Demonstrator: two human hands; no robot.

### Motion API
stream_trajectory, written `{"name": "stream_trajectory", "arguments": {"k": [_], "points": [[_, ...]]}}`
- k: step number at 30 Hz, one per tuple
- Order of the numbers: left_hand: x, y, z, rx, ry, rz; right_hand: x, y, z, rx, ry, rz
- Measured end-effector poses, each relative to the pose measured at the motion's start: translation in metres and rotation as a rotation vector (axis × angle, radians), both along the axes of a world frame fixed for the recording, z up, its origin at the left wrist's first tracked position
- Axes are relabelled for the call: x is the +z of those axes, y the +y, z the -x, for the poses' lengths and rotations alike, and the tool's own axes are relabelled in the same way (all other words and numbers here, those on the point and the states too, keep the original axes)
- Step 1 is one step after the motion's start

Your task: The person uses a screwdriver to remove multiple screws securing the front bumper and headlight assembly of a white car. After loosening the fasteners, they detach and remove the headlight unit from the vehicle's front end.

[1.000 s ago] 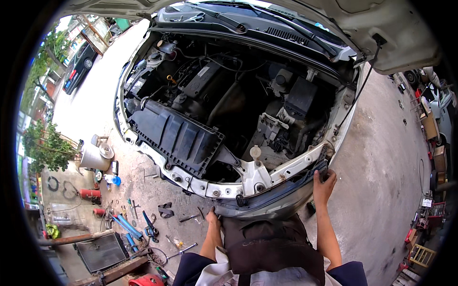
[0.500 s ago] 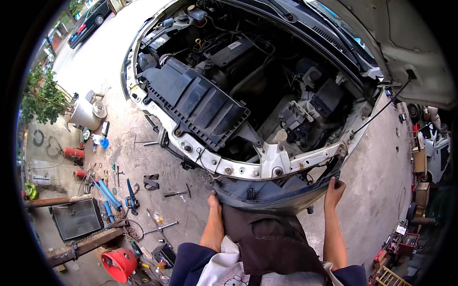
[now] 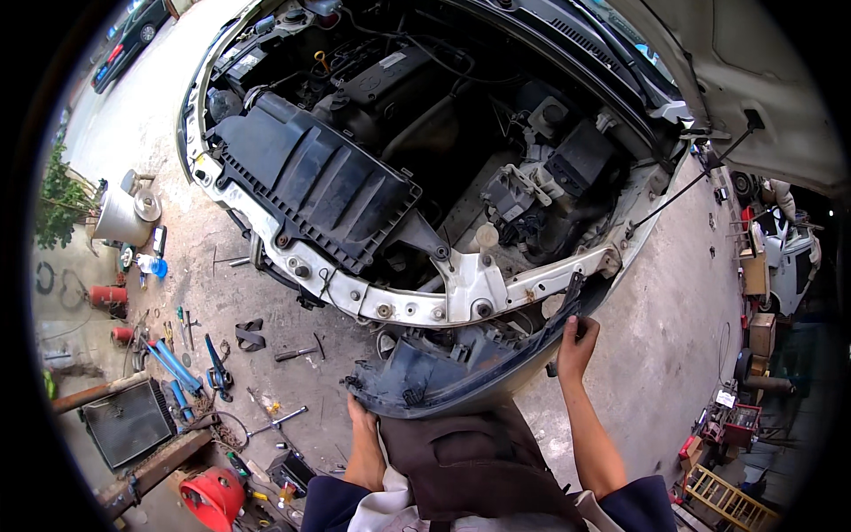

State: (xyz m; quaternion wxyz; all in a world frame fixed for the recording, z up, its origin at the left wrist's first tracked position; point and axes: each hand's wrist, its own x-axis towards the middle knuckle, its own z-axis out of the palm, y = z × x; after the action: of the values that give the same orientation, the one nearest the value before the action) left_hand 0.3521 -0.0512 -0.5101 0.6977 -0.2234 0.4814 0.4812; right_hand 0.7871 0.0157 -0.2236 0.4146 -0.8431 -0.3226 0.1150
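A large curved headlight (image 3: 443,371) with a dark housing is held between my hands, in front of the white front crossmember (image 3: 417,312) of a car with its hood up. My left hand (image 3: 363,418) grips its left end, fingers mostly hidden beneath. The right end is in my right hand (image 3: 576,344), thumb and fingers closed on the edge. The headlight's left end is tilted out from the car. Its right end lies close to the fender corner. Behind the crossmember is a black air filter box (image 3: 315,182).
A black hood prop rod (image 3: 683,197) rises on the right. On the floor at left lie a hammer (image 3: 297,353), a cross wrench (image 3: 277,420), a radiator (image 3: 129,420) and a red bucket (image 3: 213,498). A yellow ladder (image 3: 727,498) lies at lower right.
The headlight has come away from the crossmember toward me, its left end dropping and swinging out. Both hands moved with it. The whole view has shifted, so the car sits further left.
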Motion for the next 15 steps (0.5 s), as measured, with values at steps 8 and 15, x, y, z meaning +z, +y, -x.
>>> {"name": "stream_trajectory", "arguments": {"k": [8,15], "points": [[0.044,0.022,0.063,-0.125,0.006,-0.097,0.004,-0.053,0.045,-0.116,0.019,-0.044],[0.118,0.056,0.067,-0.142,0.018,-0.158,0.022,-0.097,0.052,-0.301,0.049,-0.102]]}}
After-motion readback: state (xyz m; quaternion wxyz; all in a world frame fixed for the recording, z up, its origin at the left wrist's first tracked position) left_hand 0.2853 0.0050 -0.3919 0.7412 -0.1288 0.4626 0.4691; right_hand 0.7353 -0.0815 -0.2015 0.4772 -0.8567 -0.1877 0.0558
